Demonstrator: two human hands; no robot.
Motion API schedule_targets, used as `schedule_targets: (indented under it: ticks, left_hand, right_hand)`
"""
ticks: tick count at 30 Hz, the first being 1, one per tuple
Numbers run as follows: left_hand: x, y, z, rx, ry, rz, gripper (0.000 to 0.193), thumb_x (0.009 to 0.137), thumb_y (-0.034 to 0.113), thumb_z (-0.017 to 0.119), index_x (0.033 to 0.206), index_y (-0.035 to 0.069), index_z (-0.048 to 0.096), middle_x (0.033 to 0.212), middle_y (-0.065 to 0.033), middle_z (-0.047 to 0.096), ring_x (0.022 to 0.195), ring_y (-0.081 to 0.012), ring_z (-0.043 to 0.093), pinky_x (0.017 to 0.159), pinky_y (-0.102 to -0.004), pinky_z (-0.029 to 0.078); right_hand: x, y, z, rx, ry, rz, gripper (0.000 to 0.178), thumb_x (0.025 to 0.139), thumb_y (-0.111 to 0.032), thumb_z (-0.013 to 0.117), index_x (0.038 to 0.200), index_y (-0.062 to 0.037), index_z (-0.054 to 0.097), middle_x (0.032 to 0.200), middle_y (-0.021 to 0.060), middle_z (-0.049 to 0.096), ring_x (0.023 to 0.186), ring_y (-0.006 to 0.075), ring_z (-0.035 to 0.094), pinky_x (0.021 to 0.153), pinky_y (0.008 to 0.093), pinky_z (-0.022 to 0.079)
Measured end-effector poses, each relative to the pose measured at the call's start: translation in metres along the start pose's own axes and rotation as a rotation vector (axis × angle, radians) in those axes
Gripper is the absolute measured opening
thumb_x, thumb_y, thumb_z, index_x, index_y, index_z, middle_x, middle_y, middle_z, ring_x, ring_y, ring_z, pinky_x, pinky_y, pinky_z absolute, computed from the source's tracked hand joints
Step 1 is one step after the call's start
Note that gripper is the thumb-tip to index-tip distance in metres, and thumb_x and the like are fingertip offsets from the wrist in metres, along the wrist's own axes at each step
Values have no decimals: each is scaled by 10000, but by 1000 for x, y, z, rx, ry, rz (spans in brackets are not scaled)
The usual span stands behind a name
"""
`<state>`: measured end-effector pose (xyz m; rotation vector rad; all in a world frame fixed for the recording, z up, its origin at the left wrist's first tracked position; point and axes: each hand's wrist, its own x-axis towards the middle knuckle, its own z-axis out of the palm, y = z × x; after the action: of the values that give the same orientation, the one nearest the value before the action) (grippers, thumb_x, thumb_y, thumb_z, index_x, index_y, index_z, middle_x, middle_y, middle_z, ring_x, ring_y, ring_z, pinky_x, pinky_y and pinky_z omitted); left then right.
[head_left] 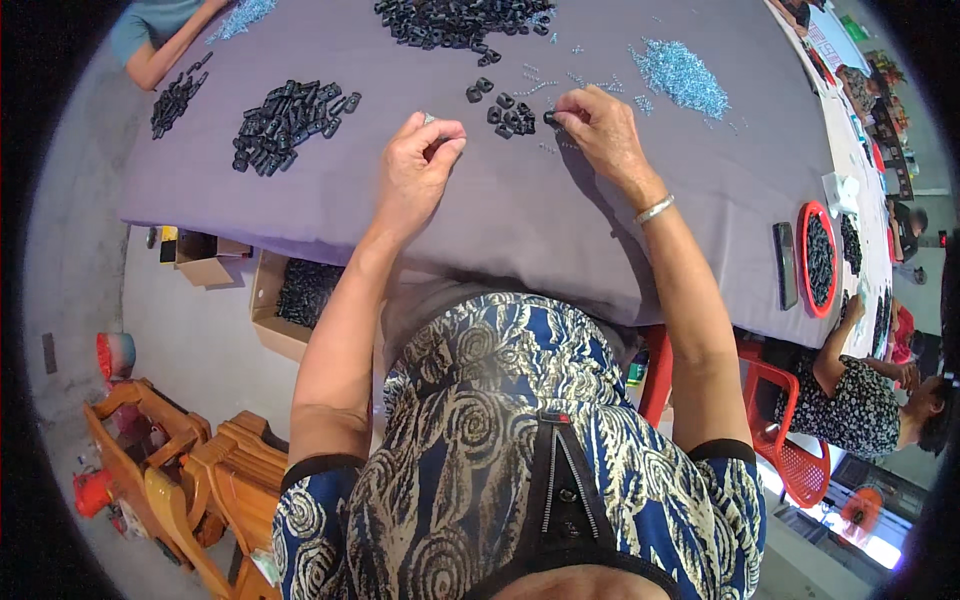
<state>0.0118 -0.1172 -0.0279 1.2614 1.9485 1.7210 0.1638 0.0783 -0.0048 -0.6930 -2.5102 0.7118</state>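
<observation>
My left hand (pixel 418 175) is raised over the cloth with thumb and forefinger curled together, and a small silvery metal piece (pixel 430 118) shows at its fingers. My right hand (pixel 605 132) pinches a small black plastic part (pixel 550 117) between thumb and fingertips. Just left of that hand lies a loose group of small black parts (pixel 512 118). Beyond it, small silvery metal pieces (pixel 540 85) are scattered on the cloth. A heap of tiny silvery-blue metal pieces (pixel 682 78) lies farther right. Left of my left hand is a pile of longer black plastic pieces (pixel 288 122).
A big black pile (pixel 455 20) lies at the far side of the cloth-covered table (pixel 500 220). A red tray (pixel 806 250) and a dark phone (pixel 785 265) sit at the right edge. One box (pixel 262 300) of black parts stands below left. Other people work nearby.
</observation>
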Motion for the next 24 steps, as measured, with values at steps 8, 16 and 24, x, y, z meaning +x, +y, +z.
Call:
schedule_targets:
  ticks: [8, 16, 24]
  left_hand:
    - [0, 8, 0, 17, -29, -56, 89, 834, 32, 619, 908, -10, 644, 815, -5, 523, 728, -82, 512, 654, -215, 430]
    - [0, 8, 2, 19, -28, -58, 100, 836, 43, 621, 923, -3, 642, 818, -6, 527, 738, -89, 529, 666, -214, 440]
    - [2, 34, 18, -146, -174, -178, 191, 835, 121, 636, 974, -9, 621, 865, -29, 553, 721, -94, 531, 655, -239, 449]
  right_hand:
    - [7, 7, -2, -61, -96, -85, 122, 789, -154, 624, 884, -78, 638, 816, 109, 580, 826, 317, 584, 712, 423, 464]
    - [2, -3, -1, -62, -89, -209, 128, 747, -70, 616, 842, -16, 548, 765, 111, 551, 717, 296, 558, 652, 384, 447]
    - [-13, -27, -10, 95, -51, -209, 115, 725, -70, 561, 815, -6, 528, 758, 127, 557, 705, 294, 569, 645, 382, 460]
